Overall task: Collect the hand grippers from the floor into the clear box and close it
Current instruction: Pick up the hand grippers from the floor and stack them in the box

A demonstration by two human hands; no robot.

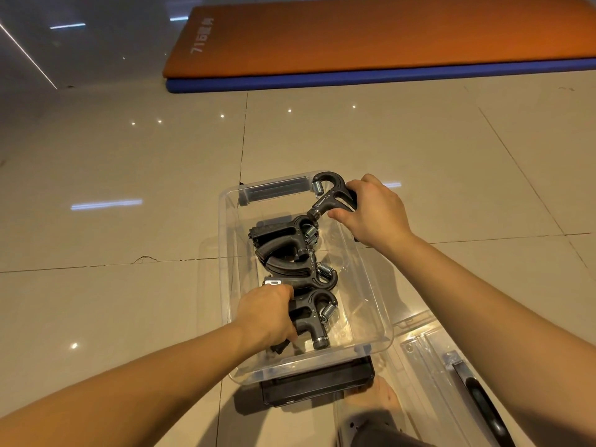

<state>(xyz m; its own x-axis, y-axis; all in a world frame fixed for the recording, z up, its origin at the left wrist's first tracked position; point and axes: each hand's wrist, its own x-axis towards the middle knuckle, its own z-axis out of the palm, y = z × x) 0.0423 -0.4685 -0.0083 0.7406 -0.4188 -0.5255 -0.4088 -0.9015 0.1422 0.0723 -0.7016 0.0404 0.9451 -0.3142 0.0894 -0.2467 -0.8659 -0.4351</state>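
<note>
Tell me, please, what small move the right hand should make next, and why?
Probably lower the right hand and release its hand gripper onto the bare right side of the clear box. The gripper is held at the far rim, not yet resting inside; the other grippers lie along the left, and the lid is still off.

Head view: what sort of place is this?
Probably an indoor workout space, home or gym: an orange exercise mat on a blue mat, glossy floor tiles, and hand grippers in a clear box.
</note>
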